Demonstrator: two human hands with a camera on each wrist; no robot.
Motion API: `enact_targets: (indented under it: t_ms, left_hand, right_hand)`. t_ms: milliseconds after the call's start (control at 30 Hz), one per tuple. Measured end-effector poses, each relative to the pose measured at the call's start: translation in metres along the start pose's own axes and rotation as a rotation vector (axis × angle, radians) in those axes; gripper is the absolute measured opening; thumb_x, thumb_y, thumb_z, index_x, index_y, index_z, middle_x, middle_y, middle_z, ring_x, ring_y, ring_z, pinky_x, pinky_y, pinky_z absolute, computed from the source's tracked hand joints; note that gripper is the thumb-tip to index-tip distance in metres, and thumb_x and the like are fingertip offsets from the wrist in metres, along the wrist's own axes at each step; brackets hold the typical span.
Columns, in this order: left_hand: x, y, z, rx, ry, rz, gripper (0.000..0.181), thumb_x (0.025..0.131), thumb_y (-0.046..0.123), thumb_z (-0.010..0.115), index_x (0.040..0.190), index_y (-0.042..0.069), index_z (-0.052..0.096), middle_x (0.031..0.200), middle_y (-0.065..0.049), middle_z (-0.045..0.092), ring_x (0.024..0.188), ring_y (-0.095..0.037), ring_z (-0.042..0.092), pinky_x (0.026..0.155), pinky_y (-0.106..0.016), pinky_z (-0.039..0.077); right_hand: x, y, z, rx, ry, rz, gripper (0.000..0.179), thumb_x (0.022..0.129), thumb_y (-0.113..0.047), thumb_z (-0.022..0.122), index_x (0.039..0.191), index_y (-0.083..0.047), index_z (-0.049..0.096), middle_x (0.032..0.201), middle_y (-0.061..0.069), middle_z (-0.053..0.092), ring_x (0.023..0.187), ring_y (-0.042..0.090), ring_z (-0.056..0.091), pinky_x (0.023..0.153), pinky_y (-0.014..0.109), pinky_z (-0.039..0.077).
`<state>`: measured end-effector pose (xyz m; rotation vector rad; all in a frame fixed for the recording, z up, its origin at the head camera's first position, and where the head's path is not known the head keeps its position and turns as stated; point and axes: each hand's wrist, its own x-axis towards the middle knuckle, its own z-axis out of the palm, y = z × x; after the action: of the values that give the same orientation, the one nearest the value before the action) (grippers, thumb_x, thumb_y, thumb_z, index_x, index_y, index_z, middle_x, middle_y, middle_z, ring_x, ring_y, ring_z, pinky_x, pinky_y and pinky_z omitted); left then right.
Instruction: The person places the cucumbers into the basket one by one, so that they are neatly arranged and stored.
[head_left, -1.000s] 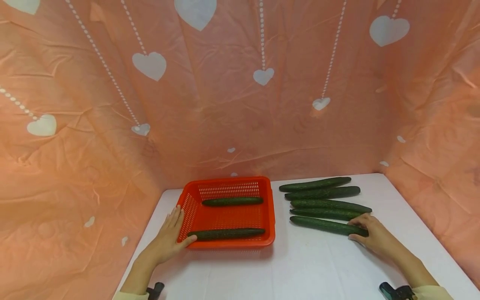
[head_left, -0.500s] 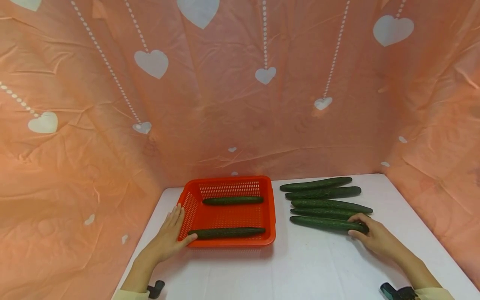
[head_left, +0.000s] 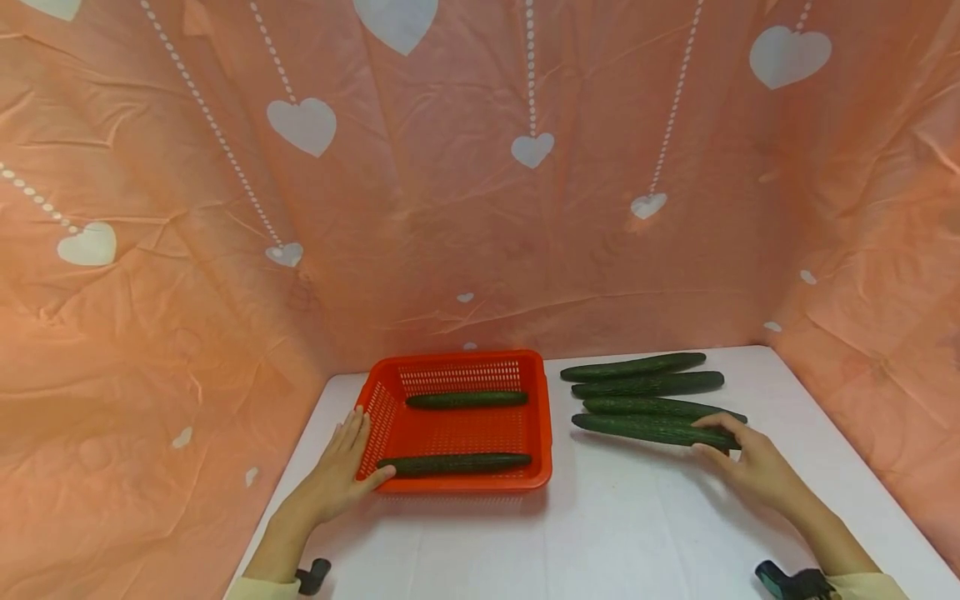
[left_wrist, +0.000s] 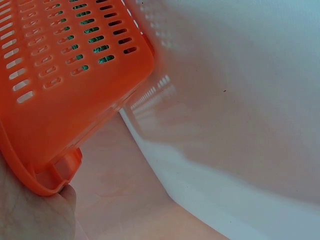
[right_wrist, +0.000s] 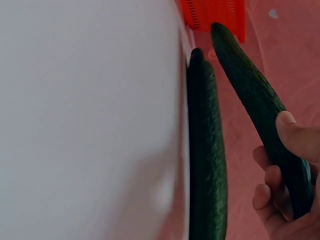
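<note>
My right hand (head_left: 750, 465) grips a long dark green cucumber (head_left: 637, 428) by its right end, thumb on one side and fingers on the other. In the right wrist view this cucumber (right_wrist: 252, 97) slants clear above the ones on the table. Against the left side of a red slotted plastic basket (head_left: 542, 417) rests my left hand (head_left: 330, 483), its fingers straight along the rim and its thumb over the near corner. Inside the basket lie two cucumbers, one toward the back (head_left: 467, 400) and another along the front (head_left: 453, 464).
Behind the held cucumber, several more lie roughly parallel on the white tabletop (head_left: 600, 533), including a rearmost cucumber (head_left: 633, 367); one is mostly hidden. An orange cloth (head_left: 450, 208) with white hearts encloses the table at the back and sides.
My right hand has raised the nearest cucumber off the table and shifted it slightly left, so that it now overlaps the one behind. My left hand has stayed at the basket.
</note>
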<state>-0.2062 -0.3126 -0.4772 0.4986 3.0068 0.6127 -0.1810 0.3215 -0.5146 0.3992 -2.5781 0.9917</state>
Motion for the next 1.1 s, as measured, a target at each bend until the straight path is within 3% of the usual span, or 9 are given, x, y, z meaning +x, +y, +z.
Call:
enact_targets:
  t_ms: [167,233,400,467,567,700,767,1100]
  left_hand:
    - [0.000,-0.001,0.000,-0.006,0.001,0.001,0.109,0.101,0.060,0.066,0.167,-0.009,0.014,0.178,-0.026,-0.001,0.164,-0.049,-0.002,0.133,-0.046,-0.009]
    - [0.000,-0.001,0.000,-0.002,0.000,-0.001,0.109,0.101,0.060,0.065,0.168,-0.009,0.014,0.178,-0.025,-0.001,0.164,-0.048,-0.002,0.133,-0.048,-0.008]
    - [0.000,0.000,-0.001,0.032,0.017,0.015,0.108,0.101,0.060,0.066,0.167,-0.011,0.016,0.177,-0.028,0.003,0.163,-0.050,0.001,0.130,-0.068,0.008]
    - [0.000,-0.001,-0.001,0.037,0.021,0.018,0.108,0.101,0.059,0.066,0.166,-0.011,0.017,0.177,-0.029,0.004,0.163,-0.050,0.002,0.129,-0.069,0.009]
    - [0.000,-0.001,-0.001,0.034,0.020,0.017,0.108,0.101,0.060,0.066,0.167,-0.011,0.017,0.177,-0.028,0.004,0.163,-0.050,0.002,0.130,-0.067,0.010]
    - [-0.001,-0.002,0.000,0.019,0.020,0.015,0.108,0.101,0.059,0.066,0.167,-0.011,0.017,0.177,-0.028,0.003,0.163,-0.050,0.001,0.132,-0.062,0.006]
    - [-0.001,-0.002,0.000,0.011,0.020,0.013,0.108,0.101,0.059,0.066,0.167,-0.010,0.016,0.178,-0.028,0.002,0.163,-0.050,0.000,0.133,-0.058,0.003]
    - [0.001,-0.003,0.000,0.029,0.012,0.011,0.108,0.101,0.060,0.065,0.167,-0.010,0.016,0.178,-0.027,0.001,0.164,-0.048,-0.001,0.132,-0.062,0.005]
  right_hand:
    - [0.006,-0.010,-0.004,0.016,0.091,-0.001,0.034,0.090,-0.012,0.088,0.120,-0.018,0.073,0.111,0.007,0.076,0.097,-0.009,0.058,0.077,0.011,0.044]
    - [0.010,-0.014,-0.005,0.014,0.115,0.006,0.035,0.090,-0.012,0.088,0.121,-0.017,0.073,0.111,0.008,0.076,0.097,-0.012,0.056,0.077,0.009,0.043]
    - [0.018,-0.029,-0.007,0.023,0.132,0.041,0.035,0.092,-0.017,0.087,0.124,-0.016,0.073,0.118,0.010,0.075,0.107,-0.021,0.047,0.081,0.009,0.041]
    - [0.022,-0.036,-0.005,0.039,0.123,0.049,0.035,0.094,-0.019,0.086,0.126,-0.016,0.073,0.120,0.010,0.075,0.111,-0.020,0.047,0.084,0.011,0.042]
    - [0.028,-0.045,0.001,0.056,0.103,0.055,0.034,0.095,-0.021,0.085,0.127,-0.015,0.072,0.122,0.010,0.074,0.117,-0.003,0.058,0.092,0.023,0.049]
    - [0.038,-0.058,0.010,0.088,0.056,0.059,0.035,0.097,-0.023,0.083,0.129,-0.014,0.070,0.127,0.014,0.073,0.122,0.034,0.065,0.096,0.057,0.054]
    - [0.043,-0.064,0.015,0.119,0.028,0.057,0.035,0.098,-0.023,0.082,0.129,-0.013,0.070,0.129,0.016,0.072,0.124,0.044,0.064,0.097,0.068,0.052]
    - [0.066,-0.092,0.050,0.194,-0.026,-0.017,0.032,0.095,-0.020,0.084,0.125,-0.016,0.073,0.125,0.012,0.076,0.122,0.041,0.068,0.100,0.070,0.053]
